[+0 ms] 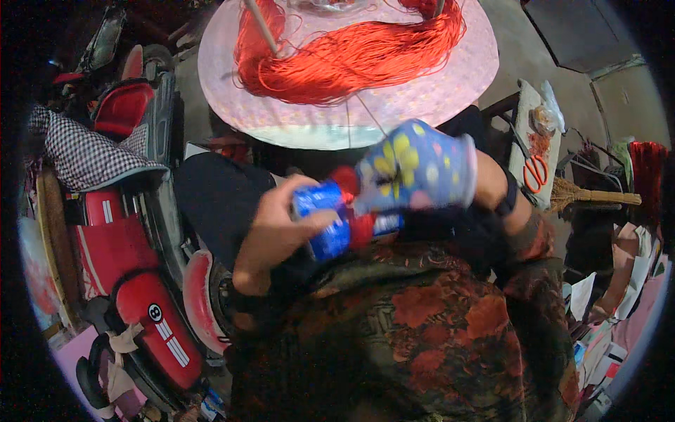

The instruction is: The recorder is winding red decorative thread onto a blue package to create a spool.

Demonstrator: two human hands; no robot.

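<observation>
My bare left hand (271,228) is closed around a blue object (325,235), perhaps a small packet or box, blurred by motion. Red thread (361,229) is wrapped about its right part. My right hand (418,169), in a blue flowered glove, is closed beside it with fingertips at the red thread. Ahead, a large skein of red thread (351,63) lies looped on a round table (309,135) with a pink cover. One upright rod (261,28) stands inside the loop. A thin strand (371,116) runs from the skein to my gloved hand.
On the right, red-handled scissors (536,174) lie on a narrow bench (524,133) beside a plastic bag (550,109). A straw broom (590,195) is past it. Red vehicle parts (158,330) and a checkered cloth (98,151) crowd the left. Papers (626,267) are piled at lower right.
</observation>
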